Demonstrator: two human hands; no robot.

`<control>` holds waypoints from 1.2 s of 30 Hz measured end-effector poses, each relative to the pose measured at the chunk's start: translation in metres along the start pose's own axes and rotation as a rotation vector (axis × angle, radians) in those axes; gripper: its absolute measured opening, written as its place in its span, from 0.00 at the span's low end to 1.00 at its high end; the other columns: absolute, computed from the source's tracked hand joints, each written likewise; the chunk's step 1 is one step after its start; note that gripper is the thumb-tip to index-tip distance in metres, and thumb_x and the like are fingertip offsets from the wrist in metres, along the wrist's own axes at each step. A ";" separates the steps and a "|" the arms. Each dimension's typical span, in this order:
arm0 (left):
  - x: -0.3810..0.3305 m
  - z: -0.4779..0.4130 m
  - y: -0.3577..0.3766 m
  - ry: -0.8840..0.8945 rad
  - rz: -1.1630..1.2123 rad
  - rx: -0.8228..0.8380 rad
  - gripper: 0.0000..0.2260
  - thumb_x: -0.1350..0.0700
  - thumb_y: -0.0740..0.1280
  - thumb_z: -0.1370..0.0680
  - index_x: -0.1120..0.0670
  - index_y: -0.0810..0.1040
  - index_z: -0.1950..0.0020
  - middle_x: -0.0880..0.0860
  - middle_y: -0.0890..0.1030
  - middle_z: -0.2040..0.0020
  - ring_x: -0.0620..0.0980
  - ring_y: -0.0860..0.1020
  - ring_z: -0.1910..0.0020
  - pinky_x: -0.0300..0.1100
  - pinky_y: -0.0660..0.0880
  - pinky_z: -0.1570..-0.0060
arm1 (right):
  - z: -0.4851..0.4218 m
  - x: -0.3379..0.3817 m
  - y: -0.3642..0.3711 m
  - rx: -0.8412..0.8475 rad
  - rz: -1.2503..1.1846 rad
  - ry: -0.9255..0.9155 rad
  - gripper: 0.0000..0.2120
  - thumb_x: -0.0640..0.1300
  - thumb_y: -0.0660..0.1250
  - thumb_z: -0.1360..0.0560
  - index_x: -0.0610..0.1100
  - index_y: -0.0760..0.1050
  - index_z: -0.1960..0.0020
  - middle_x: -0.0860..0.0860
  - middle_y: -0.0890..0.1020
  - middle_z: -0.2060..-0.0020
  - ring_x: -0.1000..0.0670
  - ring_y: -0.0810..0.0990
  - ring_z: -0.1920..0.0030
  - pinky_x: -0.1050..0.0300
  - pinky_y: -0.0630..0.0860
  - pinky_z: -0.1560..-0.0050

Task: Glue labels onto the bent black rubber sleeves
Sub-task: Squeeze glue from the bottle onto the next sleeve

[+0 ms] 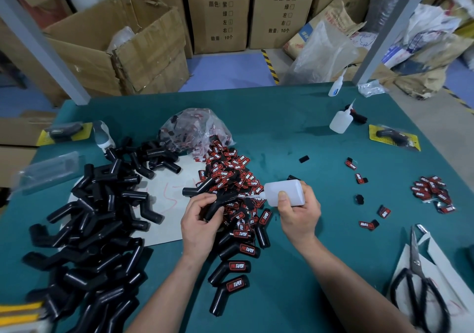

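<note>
Left hand (198, 226) and right hand (300, 214) bare; 2 forearms (359, 281) bare.

On the teal-covered bench (295, 132), to the left: a broad heap of bent black rubber sleeves (97, 230) spilling over a white paper sheet (164, 219). In the middle, a pile of red-and-black labels (230, 173) against a clear plastic bag (195, 130), with several labelled sleeves (230, 266) just in front. Over on the right: a white squeeze bottle (341, 121), a yellow-backed sleeve pack (395, 137), a small label cluster (433, 191) and black-handled scissors (420, 278) on white paper.
</note>
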State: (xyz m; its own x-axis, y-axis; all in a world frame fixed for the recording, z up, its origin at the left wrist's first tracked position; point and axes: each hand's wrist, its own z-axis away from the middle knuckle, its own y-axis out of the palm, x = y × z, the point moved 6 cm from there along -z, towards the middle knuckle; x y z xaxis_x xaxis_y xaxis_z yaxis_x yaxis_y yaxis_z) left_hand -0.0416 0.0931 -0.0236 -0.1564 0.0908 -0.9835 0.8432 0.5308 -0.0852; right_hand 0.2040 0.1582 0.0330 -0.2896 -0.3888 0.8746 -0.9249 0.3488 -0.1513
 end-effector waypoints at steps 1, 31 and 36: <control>-0.001 0.000 0.000 0.004 0.001 -0.004 0.13 0.59 0.75 0.27 0.43 0.83 0.47 0.46 0.83 0.44 0.52 0.82 0.40 0.56 0.77 0.35 | 0.000 -0.002 -0.001 -0.008 -0.013 0.047 0.16 0.53 0.68 0.28 0.39 0.77 0.54 0.53 0.77 0.63 0.55 0.74 0.64 0.67 0.73 0.62; -0.001 0.000 -0.003 -0.136 0.096 -0.082 0.16 0.70 0.74 0.24 0.52 0.82 0.44 0.50 0.83 0.43 0.48 0.82 0.43 0.40 0.77 0.37 | -0.027 -0.052 0.027 0.398 0.474 0.175 0.27 0.50 0.75 0.25 0.44 0.70 0.31 0.52 0.79 0.43 0.52 0.75 0.48 0.60 0.71 0.49; -0.004 0.000 -0.003 -0.136 0.097 -0.081 0.15 0.70 0.74 0.24 0.52 0.82 0.44 0.50 0.83 0.44 0.47 0.82 0.44 0.39 0.77 0.38 | -0.010 -0.001 0.024 0.284 0.407 -0.486 0.08 0.40 0.72 0.23 0.39 0.79 0.45 0.45 0.80 0.51 0.48 0.80 0.52 0.60 0.78 0.50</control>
State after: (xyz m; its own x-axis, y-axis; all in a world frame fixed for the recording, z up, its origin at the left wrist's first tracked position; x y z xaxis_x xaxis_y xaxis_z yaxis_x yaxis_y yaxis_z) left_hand -0.0434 0.0908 -0.0192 -0.0011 0.0328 -0.9995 0.8059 0.5918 0.0185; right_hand 0.1851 0.1757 0.0330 -0.6430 -0.6357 0.4272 -0.7289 0.3368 -0.5960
